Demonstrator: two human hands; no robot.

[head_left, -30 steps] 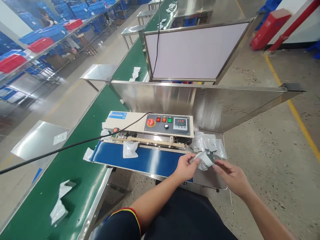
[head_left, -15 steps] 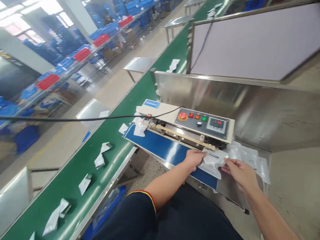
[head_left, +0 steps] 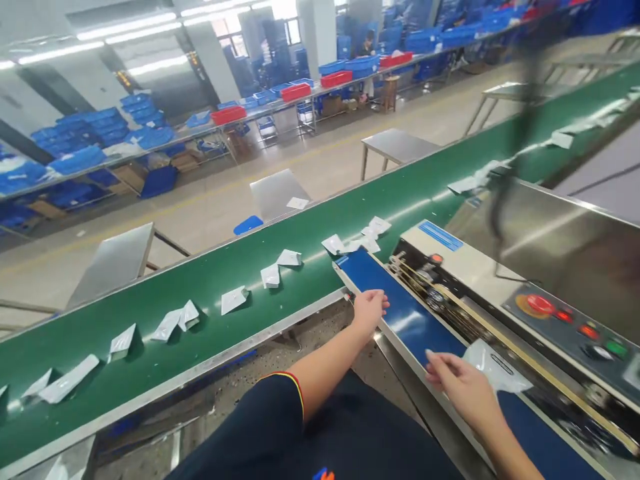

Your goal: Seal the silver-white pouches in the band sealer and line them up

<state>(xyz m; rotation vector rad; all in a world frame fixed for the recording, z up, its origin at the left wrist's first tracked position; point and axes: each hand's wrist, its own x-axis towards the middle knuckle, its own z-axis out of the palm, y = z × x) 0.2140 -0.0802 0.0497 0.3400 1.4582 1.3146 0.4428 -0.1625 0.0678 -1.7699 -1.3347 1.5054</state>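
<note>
- The left hand (head_left: 370, 310) and right hand (head_left: 460, 383) curl loosely, both released.
- White pouch (head_left: 493, 371) lies beside the right hand, long axis along blue belt (head_left: 410, 327), printed side towards sealer (head_left: 465, 267).

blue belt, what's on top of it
A white pouch with dark print lies on the blue belt. The right hand hides a patch beside the pouch, the left hand a bit of the edge; what's under them can't be seen.

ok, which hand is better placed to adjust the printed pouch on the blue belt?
Likely the right hand: it's right beside the pouch, contact unclear. The left hand is farther off, nearer the green belt.
</note>
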